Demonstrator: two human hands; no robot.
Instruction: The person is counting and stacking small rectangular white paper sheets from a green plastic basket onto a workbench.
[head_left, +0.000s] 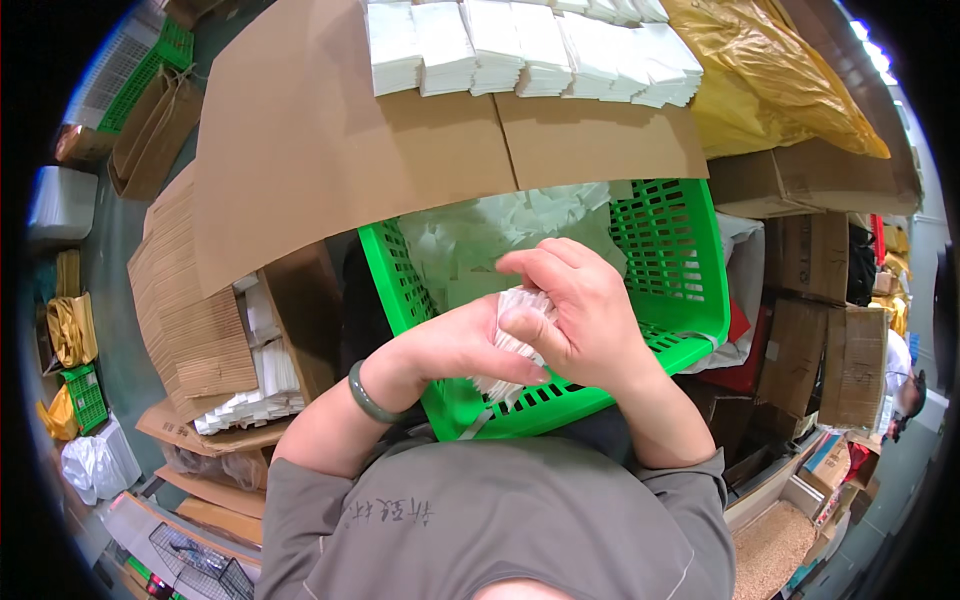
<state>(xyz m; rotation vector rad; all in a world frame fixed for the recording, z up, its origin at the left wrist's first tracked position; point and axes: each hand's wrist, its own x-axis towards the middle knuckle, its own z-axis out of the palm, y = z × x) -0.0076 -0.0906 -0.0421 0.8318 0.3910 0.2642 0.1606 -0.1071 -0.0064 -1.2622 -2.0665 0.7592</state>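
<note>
Over the near side of a green plastic basket (709, 255), both my hands are around a small bundle of thin white paper pieces (517, 330). My left hand (476, 341) holds the bundle from the left, with its thumb across the lower front. On the other side my right hand (585, 315) presses its thumb on the bundle, its fingers curled above. Many loose pale pieces (517, 217) lie inside the basket. Beyond it, neat stacks of folded white paper pieces (495, 45) stand in rows on a brown cardboard sheet (315, 135).
The cardboard sheet overhangs the basket's far side. At the left is a carton holding white paper stacks (277, 375) beside layered corrugated cardboard (187, 300). A yellow plastic bag (780, 82) lies at the upper right. More cartons (802, 255) stand at the right, with a person (904, 382) beyond.
</note>
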